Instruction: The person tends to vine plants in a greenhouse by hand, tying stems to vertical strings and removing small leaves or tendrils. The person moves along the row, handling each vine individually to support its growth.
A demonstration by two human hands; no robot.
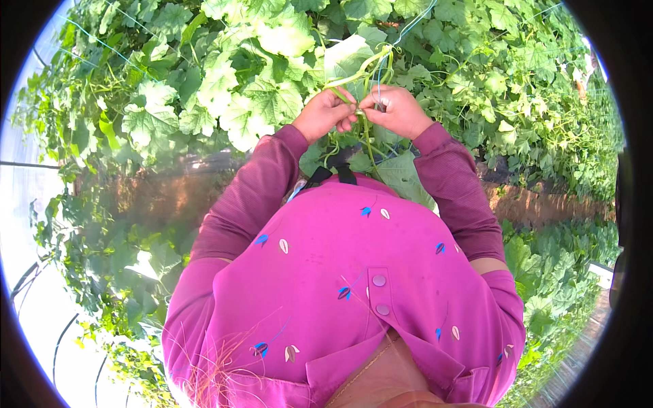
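Both of my hands meet at a green vine stem (pixel 366 133) in front of my chest. My left hand (pixel 329 113) pinches a piece of the stem between thumb and fingers. Close beside it, my right hand (pixel 397 109) has its thumb and forefinger pressed together at the same spot; what lies between them is too small to tell. Light blue twine (pixel 411 24) comes down from above to the vine and passes by my right fingers. A thicker pale stem (pixel 359 73) arches just above my hands, with a large leaf (pixel 349 53) behind it.
Dense leafy vines (pixel 168 109) stand ahead and to both sides. More twine (pixel 102 43) crosses the upper left. Strips of brown soil (pixel 535 204) run between the rows, and dark curved rods (pixel 64 331) show against pale sheeting at lower left.
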